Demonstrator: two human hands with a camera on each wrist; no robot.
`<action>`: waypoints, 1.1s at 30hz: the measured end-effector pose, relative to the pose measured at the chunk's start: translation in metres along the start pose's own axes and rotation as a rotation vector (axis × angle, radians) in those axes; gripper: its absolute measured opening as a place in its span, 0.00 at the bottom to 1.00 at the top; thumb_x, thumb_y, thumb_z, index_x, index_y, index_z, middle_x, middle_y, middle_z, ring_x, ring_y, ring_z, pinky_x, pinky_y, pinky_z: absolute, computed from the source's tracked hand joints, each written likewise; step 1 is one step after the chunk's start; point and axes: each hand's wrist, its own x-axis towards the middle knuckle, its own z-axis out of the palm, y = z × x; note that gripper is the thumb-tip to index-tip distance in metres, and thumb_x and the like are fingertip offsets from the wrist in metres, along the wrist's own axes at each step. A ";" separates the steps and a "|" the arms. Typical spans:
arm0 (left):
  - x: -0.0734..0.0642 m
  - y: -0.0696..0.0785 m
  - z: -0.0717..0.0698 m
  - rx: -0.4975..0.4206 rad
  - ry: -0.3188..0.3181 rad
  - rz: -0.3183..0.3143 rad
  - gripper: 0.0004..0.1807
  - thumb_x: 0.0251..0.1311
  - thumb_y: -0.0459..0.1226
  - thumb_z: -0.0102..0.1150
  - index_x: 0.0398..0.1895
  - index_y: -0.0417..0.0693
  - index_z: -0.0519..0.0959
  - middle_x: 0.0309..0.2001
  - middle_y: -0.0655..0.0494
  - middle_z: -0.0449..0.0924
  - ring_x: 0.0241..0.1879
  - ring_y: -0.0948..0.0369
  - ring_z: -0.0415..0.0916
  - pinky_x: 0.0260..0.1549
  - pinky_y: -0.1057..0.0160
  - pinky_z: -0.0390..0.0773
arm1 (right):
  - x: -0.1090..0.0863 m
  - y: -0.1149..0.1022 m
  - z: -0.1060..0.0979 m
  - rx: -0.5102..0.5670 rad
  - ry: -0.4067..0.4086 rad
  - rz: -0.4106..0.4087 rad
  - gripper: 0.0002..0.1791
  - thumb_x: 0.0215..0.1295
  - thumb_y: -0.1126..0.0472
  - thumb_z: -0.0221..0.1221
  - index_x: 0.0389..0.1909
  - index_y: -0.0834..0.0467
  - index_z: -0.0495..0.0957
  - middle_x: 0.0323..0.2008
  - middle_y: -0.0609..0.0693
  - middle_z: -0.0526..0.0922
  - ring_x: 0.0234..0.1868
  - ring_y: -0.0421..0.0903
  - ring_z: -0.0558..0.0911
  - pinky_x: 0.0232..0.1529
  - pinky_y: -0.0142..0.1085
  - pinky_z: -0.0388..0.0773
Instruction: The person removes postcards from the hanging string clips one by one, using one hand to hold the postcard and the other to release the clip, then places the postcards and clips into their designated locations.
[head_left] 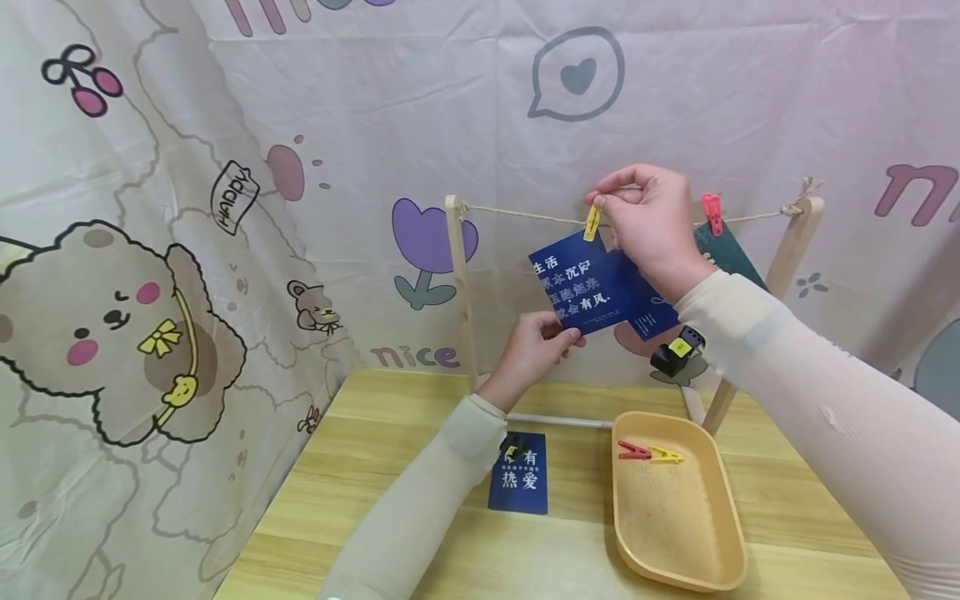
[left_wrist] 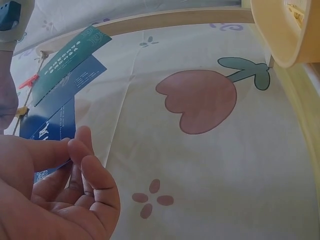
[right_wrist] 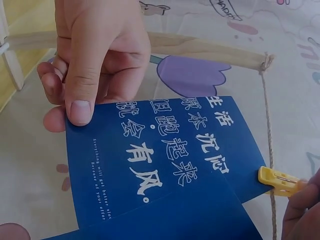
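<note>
A blue card with white lettering point(head_left: 573, 287) hangs at the twine point(head_left: 525, 215) of a wooden stand. My left hand point(head_left: 536, 346) pinches its lower corner, thumb on the printed face in the right wrist view. At the card's top edge, my right hand point(head_left: 652, 217) grips a yellow clothespin point(right_wrist: 280, 182) whose jaws sit over the card and twine. Behind and to the right, another blue card point(head_left: 651, 321) overlaps this one, partly hidden by the right hand. Beside that hangs a green card point(head_left: 729, 254) under a pink-red clothespin point(head_left: 712, 214).
An orange-yellow tray point(head_left: 626, 533) stands front right, holding a red clothespin point(head_left: 634, 451) and a yellow one point(head_left: 666, 455). Another blue card point(head_left: 519, 496) lies on the table near my left forearm. The stand's wooden posts point(head_left: 459, 283) rise on either side, before a printed cloth backdrop.
</note>
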 end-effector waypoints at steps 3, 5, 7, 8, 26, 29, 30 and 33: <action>-0.001 0.000 -0.001 0.002 0.005 0.005 0.07 0.77 0.36 0.65 0.45 0.43 0.90 0.36 0.53 0.93 0.30 0.62 0.81 0.31 0.69 0.80 | 0.000 -0.001 0.001 0.028 0.020 -0.020 0.05 0.79 0.64 0.63 0.49 0.60 0.84 0.50 0.55 0.93 0.15 0.42 0.74 0.19 0.29 0.74; -0.002 0.001 -0.002 0.005 0.007 0.003 0.07 0.77 0.36 0.65 0.44 0.43 0.90 0.35 0.54 0.93 0.30 0.62 0.81 0.31 0.69 0.80 | 0.000 -0.003 0.001 0.046 0.033 -0.032 0.04 0.79 0.64 0.63 0.47 0.60 0.84 0.50 0.55 0.94 0.14 0.42 0.73 0.19 0.29 0.73; -0.002 0.002 -0.002 0.007 0.006 -0.001 0.07 0.77 0.36 0.65 0.44 0.44 0.90 0.36 0.54 0.93 0.30 0.62 0.81 0.31 0.69 0.80 | 0.000 -0.005 0.000 0.059 0.046 -0.042 0.04 0.78 0.64 0.63 0.47 0.60 0.84 0.50 0.55 0.94 0.13 0.42 0.72 0.18 0.29 0.72; -0.003 0.002 -0.002 0.007 0.005 -0.003 0.07 0.77 0.36 0.65 0.45 0.44 0.90 0.36 0.54 0.93 0.30 0.62 0.81 0.31 0.69 0.80 | 0.000 -0.007 0.000 0.061 0.052 -0.049 0.04 0.78 0.64 0.63 0.47 0.59 0.84 0.50 0.55 0.94 0.12 0.42 0.72 0.18 0.29 0.71; -0.011 -0.001 -0.006 0.005 -0.003 -0.028 0.08 0.78 0.37 0.64 0.50 0.45 0.89 0.36 0.55 0.92 0.32 0.60 0.82 0.33 0.68 0.82 | -0.011 -0.025 -0.007 0.068 0.128 -0.204 0.07 0.77 0.61 0.65 0.48 0.61 0.85 0.50 0.51 0.94 0.16 0.43 0.76 0.18 0.28 0.73; -0.013 -0.002 -0.008 0.012 -0.005 -0.029 0.08 0.78 0.38 0.64 0.50 0.46 0.89 0.37 0.55 0.92 0.33 0.60 0.82 0.34 0.67 0.82 | -0.014 -0.026 -0.009 0.061 0.129 -0.217 0.07 0.77 0.61 0.66 0.48 0.60 0.85 0.51 0.51 0.94 0.20 0.42 0.79 0.18 0.28 0.73; -0.013 -0.003 -0.009 0.016 -0.005 -0.030 0.08 0.78 0.38 0.64 0.50 0.46 0.89 0.37 0.55 0.92 0.33 0.60 0.82 0.34 0.67 0.82 | -0.015 -0.026 -0.010 0.064 0.128 -0.219 0.07 0.77 0.61 0.66 0.48 0.61 0.85 0.51 0.51 0.94 0.20 0.42 0.79 0.17 0.28 0.72; -0.015 -0.004 -0.011 0.025 -0.006 -0.034 0.08 0.79 0.38 0.64 0.50 0.46 0.89 0.37 0.55 0.92 0.33 0.60 0.82 0.34 0.67 0.82 | -0.018 -0.026 -0.012 0.085 0.123 -0.234 0.07 0.77 0.62 0.65 0.48 0.62 0.85 0.50 0.51 0.94 0.20 0.42 0.80 0.16 0.28 0.69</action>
